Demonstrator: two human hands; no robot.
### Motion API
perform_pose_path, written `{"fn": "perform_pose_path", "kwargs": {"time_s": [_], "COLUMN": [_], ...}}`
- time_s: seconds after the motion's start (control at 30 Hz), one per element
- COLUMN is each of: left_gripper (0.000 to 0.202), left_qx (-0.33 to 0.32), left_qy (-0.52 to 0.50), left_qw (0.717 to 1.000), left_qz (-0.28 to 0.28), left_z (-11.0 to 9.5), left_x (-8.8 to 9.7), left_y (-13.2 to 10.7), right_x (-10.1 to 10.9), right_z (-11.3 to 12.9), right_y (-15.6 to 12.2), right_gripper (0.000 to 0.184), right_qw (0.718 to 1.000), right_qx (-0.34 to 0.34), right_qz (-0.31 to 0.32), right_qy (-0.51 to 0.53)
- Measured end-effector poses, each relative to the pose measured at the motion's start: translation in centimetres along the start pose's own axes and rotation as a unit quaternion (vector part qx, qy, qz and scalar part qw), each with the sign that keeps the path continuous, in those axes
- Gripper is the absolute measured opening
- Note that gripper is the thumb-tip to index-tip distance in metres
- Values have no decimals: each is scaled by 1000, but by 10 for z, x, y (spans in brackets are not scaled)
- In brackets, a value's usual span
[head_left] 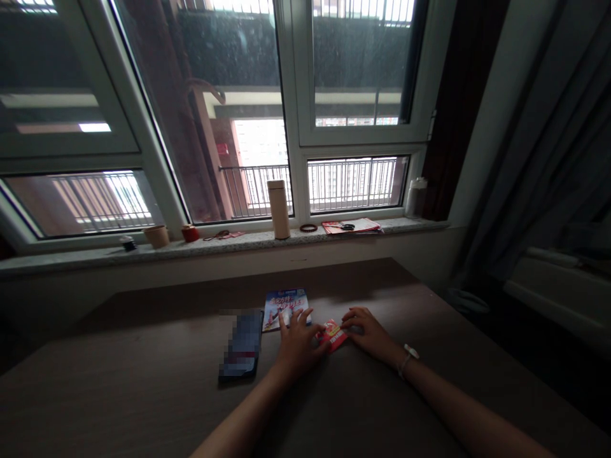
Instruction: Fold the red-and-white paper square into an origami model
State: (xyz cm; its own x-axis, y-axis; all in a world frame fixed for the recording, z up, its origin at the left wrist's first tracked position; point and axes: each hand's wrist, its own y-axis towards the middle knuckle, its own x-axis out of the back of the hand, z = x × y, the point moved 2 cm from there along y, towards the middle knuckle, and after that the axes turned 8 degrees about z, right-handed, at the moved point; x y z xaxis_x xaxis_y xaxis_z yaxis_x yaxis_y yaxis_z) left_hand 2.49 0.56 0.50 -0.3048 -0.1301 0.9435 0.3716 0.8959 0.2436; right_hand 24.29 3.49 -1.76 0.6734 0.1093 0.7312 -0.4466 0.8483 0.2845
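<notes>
My left hand (pixel 296 346) and right hand (pixel 367 332) have fingers on the two sides of the red paper (pixel 336 338), but I can't tell if they pinch it or just press. It's on the brown table (pixel 167 356), near the blue book (pixel 287 299), and my phone (pixel 242 346) is left of the book.

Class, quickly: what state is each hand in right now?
Left hand: fingers spread, touching the left side of the small red printed paper; grip cannot be told.
Right hand: fingers curled at its right edge; grip cannot be told.
</notes>
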Motion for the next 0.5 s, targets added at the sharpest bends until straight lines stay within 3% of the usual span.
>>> {"fn": "perform_pose_path", "kwargs": {"time_s": [0.13, 0.33, 0.5], "left_gripper": [26, 26, 26], "left_qx": [2, 0, 0], "left_qy": [0, 1, 0], "left_qw": [1000, 1000, 1000], "left_qz": [1, -3, 12], "left_z": [0, 0, -1], "left_x": [0, 0, 2], "left_y": [1, 0, 0], "right_x": [0, 1, 2], "right_z": [0, 4, 6], "right_y": [0, -1, 0], "right_gripper": [30, 15, 14], "right_qw": [1000, 1000, 1000], "right_qx": [6, 10, 3], "right_qz": [-4, 7, 18], "right_qy": [7, 10, 17]}}
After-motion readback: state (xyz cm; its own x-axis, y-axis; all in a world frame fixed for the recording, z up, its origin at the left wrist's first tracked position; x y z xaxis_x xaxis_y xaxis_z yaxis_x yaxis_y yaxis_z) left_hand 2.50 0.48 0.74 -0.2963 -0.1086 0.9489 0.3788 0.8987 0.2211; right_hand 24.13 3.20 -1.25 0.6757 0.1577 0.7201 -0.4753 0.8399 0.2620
